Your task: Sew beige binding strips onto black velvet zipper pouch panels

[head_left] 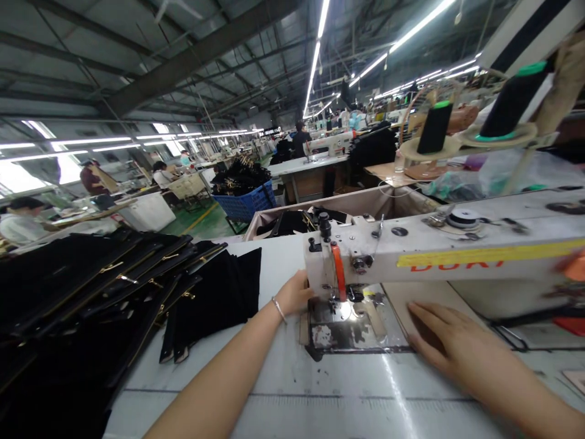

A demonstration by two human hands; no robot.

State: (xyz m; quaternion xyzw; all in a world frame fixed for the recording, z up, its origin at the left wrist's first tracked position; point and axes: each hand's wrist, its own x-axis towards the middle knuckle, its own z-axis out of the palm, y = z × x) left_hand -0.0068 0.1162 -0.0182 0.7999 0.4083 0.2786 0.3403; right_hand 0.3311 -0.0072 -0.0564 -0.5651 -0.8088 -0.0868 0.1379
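A white sewing machine [439, 235] with a yellow strip and red lettering stands before me. Its needle area, beside an orange guard [338, 271], is over a worn metal plate [338, 335]. My left hand [295, 295], wearing a bracelet, reaches to the left side of the machine head; its fingertips are hidden behind it. Under the machine's arm, a flat beige panel [427, 297] lies to the right of the needle. Resting on that panel is my right hand [450, 335], fingers stretched out and the thumb apart. No fabric shows under the needle.
Black fabric pieces with gold zippers [132, 274] are heaped on the left of the white table [274, 390]. Behind the machine is a fabric-lined bin [365, 200] with black pieces. A blue basket [247, 201] stands farther off. Black thread cones [435, 129] stand at right; several people work beyond.
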